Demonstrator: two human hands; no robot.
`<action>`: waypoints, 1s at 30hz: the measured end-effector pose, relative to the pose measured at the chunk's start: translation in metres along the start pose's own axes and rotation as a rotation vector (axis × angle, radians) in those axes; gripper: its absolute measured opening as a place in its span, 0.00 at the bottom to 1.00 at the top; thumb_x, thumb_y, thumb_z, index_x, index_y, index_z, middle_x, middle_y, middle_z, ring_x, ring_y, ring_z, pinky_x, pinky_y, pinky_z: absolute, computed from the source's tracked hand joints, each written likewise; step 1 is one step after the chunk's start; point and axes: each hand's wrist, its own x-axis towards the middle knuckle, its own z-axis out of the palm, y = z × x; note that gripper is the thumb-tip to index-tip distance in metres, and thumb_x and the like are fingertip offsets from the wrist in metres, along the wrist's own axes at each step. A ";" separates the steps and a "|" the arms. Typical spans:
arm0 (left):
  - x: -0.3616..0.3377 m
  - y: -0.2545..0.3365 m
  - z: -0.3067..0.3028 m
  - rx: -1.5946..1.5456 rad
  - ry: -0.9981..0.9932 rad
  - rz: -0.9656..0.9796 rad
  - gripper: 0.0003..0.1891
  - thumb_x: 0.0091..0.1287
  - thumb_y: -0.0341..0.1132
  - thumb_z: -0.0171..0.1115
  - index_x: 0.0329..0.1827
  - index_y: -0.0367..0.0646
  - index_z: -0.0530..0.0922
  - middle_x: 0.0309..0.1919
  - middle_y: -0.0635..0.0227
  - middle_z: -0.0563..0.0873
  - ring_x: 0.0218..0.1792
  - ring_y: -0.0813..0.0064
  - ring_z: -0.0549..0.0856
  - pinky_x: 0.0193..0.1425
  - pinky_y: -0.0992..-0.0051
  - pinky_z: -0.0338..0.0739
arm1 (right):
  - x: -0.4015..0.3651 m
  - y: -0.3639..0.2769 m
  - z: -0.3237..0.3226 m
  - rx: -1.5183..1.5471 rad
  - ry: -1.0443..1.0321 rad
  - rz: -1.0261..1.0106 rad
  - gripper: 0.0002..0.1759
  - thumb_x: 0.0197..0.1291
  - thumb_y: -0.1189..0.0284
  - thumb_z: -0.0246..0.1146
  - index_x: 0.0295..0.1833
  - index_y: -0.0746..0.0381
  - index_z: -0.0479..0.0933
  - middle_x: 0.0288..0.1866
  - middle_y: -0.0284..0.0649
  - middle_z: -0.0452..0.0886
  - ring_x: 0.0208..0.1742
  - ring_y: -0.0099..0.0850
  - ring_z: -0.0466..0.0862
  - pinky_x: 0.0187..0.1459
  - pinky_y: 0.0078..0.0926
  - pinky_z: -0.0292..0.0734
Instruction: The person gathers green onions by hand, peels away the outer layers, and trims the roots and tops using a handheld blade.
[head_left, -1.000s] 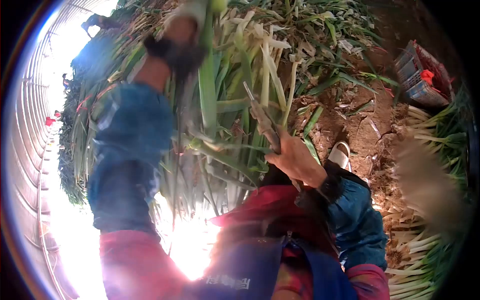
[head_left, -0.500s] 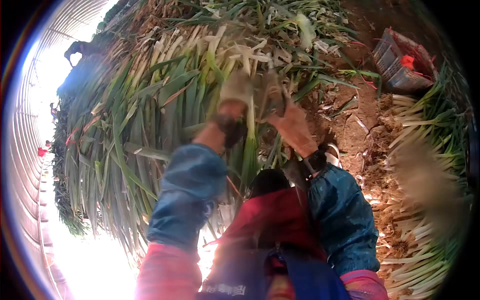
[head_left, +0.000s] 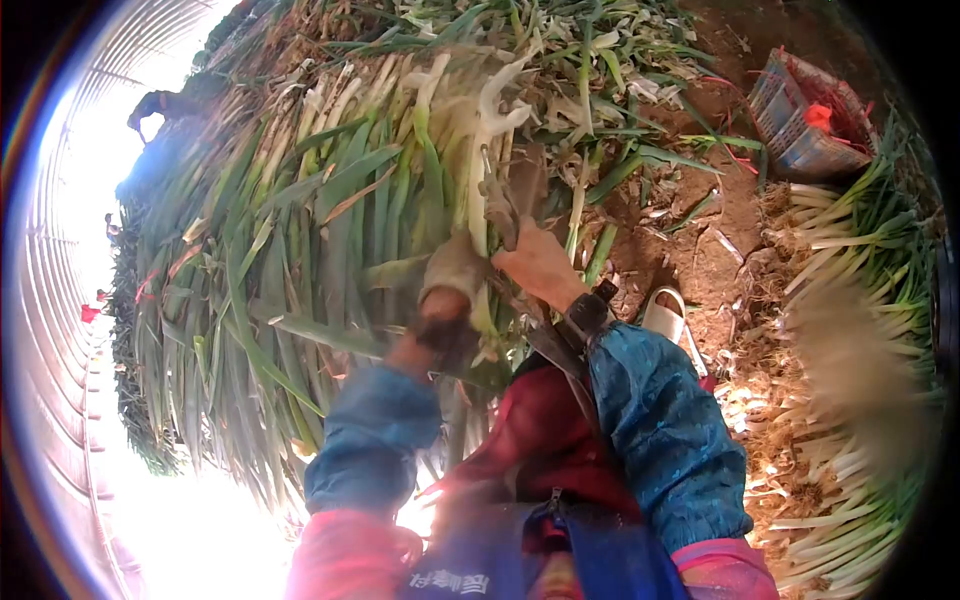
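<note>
My left hand (head_left: 455,272), in a pale, soiled glove, is closed around a leek (head_left: 477,200). The stalk rises above the glove, its loose whitish outer layers (head_left: 503,112) bent and blurred at the top. Just right of the stalk, my bare right hand (head_left: 542,266) grips what looks like an air blow gun (head_left: 497,198). Its thin metal nozzle points up along the leek, and a dark hose seems to run down from it towards my body. The fingers of both hands are partly hidden.
A deep pile of leeks (head_left: 290,250) fills the left side. Leaf scraps (head_left: 620,75) lie at the top. A plastic crate (head_left: 790,130) with red material stands at upper right, above a row of leeks (head_left: 845,520). A pale sandal (head_left: 664,312) shows on the soil.
Both hands have come down towards my body, the left one more. The right hand has shifted left. More of the leek and its loosened layers now shows above the glove.
</note>
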 end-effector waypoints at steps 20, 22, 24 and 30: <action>-0.060 -0.021 -0.002 -0.126 -0.085 -0.087 0.25 0.54 0.42 0.63 0.58 0.51 0.77 0.46 0.48 0.84 0.52 0.48 0.81 0.54 0.59 0.75 | -0.003 -0.028 -0.004 -0.012 -0.002 0.128 0.31 0.53 0.59 0.61 0.53 0.73 0.66 0.45 0.63 0.80 0.50 0.58 0.79 0.52 0.48 0.74; -0.060 -0.021 -0.001 -0.107 -0.081 -0.093 0.26 0.54 0.41 0.64 0.58 0.50 0.76 0.45 0.49 0.85 0.50 0.49 0.82 0.53 0.60 0.76 | -0.003 -0.031 -0.001 -0.006 -0.012 0.129 0.32 0.53 0.60 0.62 0.55 0.74 0.66 0.43 0.65 0.80 0.48 0.60 0.79 0.51 0.49 0.74; -0.059 -0.022 -0.001 -0.091 -0.054 -0.067 0.26 0.52 0.39 0.65 0.57 0.47 0.77 0.43 0.51 0.85 0.48 0.52 0.84 0.50 0.63 0.77 | 0.000 -0.029 0.001 -0.005 -0.028 0.152 0.32 0.52 0.60 0.62 0.55 0.74 0.66 0.44 0.65 0.79 0.49 0.60 0.79 0.52 0.48 0.74; -0.068 -0.015 -0.008 -0.050 -0.091 -0.142 0.26 0.54 0.41 0.62 0.59 0.51 0.75 0.45 0.49 0.85 0.51 0.49 0.82 0.54 0.58 0.75 | 0.011 -0.029 0.004 0.014 -0.025 0.142 0.26 0.52 0.62 0.58 0.49 0.73 0.68 0.48 0.64 0.78 0.53 0.58 0.78 0.54 0.47 0.73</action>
